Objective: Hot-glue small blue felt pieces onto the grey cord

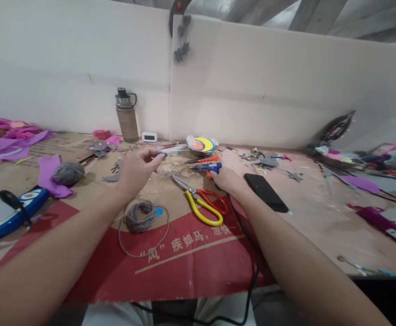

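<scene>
Pinched between thumb and fingers of my left hand point(139, 168) is a small blue piece point(162, 154). My right hand point(225, 177) is wrapped round a blue glue gun point(207, 167), whose nozzle points left and whose black cord runs down to the near edge. Just below and between the hands lie scissors point(200, 200) with one yellow and one red handle, their blades pointing up and left. A coil of grey cord point(141, 217) rests on the cardboard point(171, 271), with a light-blue scrap beside it.
A black phone point(266, 192) lies right of my right hand. Behind stand a bottle point(127, 118), a small white clock point(149, 136) and a bowl point(203, 153). Grey yarn point(68, 174) and purple felt point(50, 174) are at left, a magenta device point(384, 224) at far right.
</scene>
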Action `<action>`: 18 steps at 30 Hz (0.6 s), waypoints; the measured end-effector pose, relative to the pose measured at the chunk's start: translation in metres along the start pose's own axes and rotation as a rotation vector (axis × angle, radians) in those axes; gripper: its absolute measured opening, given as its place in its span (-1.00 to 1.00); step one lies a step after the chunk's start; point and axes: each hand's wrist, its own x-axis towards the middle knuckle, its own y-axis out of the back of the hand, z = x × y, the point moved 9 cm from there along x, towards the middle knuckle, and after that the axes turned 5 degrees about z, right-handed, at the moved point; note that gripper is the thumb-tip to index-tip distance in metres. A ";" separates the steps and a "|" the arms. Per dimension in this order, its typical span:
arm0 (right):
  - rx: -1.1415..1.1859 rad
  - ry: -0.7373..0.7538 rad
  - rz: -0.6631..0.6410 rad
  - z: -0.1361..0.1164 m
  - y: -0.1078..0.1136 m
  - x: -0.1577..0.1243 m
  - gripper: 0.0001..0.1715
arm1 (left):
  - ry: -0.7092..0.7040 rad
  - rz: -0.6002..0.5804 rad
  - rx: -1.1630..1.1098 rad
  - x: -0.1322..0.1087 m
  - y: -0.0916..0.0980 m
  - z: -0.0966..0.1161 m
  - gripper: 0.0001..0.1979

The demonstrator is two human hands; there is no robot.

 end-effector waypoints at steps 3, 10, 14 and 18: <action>-0.098 0.219 0.202 -0.043 0.023 -0.026 -0.87 | -0.046 0.012 0.038 -0.001 0.000 0.003 -0.76; 0.928 0.216 -0.216 -0.129 -0.049 -0.089 -0.63 | -0.316 0.142 0.256 -0.006 0.008 0.031 -0.88; 1.253 0.036 -0.450 -0.139 -0.085 -0.095 -0.64 | -0.363 0.166 0.283 -0.006 0.011 0.035 -0.90; 0.957 0.212 -0.235 -0.129 -0.067 -0.084 -0.65 | -0.215 0.128 0.223 -0.005 0.010 0.026 -0.87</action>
